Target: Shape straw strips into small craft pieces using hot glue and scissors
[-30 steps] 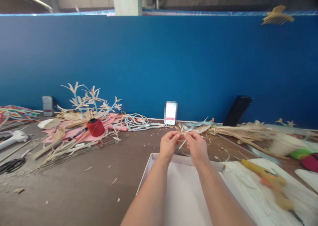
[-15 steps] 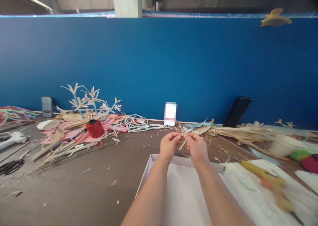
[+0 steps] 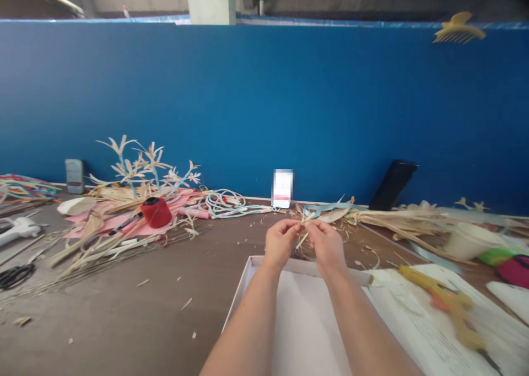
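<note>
My left hand (image 3: 282, 243) and my right hand (image 3: 326, 245) meet just beyond the far wall of a shallow white box (image 3: 306, 310). Both pinch a small piece of pale dried plant strip (image 3: 303, 221) between thumb and forefinger. Thin ends of it stick out between the fingertips; its exact form is too small to make out. My forearms cross over the box. Behind the hands lie a pale blue ribbon (image 3: 326, 206) and scattered strip scraps.
A yellow glue gun (image 3: 450, 304) lies on printed paper at right, near a white cup (image 3: 471, 241). A phone (image 3: 282, 188) leans on the blue partition (image 3: 248, 100). Left are red thread (image 3: 156, 213), dried-strip flowers (image 3: 152, 161), scissors (image 3: 20, 274) and blue cord (image 3: 225, 204).
The view has shifted very slightly. Both hands stay together in nearly the same place, still pinching the strip, with only a slight shift of the fingers.
</note>
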Action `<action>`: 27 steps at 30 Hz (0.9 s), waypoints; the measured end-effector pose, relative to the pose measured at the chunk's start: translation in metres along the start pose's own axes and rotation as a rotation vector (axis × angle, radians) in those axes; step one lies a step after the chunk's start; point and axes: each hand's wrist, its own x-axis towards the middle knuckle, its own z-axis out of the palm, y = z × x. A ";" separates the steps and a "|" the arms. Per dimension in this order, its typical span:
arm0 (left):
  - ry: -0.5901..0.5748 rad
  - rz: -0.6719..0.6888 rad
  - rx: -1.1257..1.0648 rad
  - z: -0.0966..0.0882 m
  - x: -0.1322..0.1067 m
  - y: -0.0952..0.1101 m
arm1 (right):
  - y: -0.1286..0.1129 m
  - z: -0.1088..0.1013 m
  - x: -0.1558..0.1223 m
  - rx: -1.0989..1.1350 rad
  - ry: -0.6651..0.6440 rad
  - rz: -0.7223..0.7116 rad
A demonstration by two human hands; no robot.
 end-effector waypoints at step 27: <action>0.022 -0.126 -0.319 -0.001 0.003 -0.003 | 0.004 0.007 -0.007 -0.371 -0.169 -0.157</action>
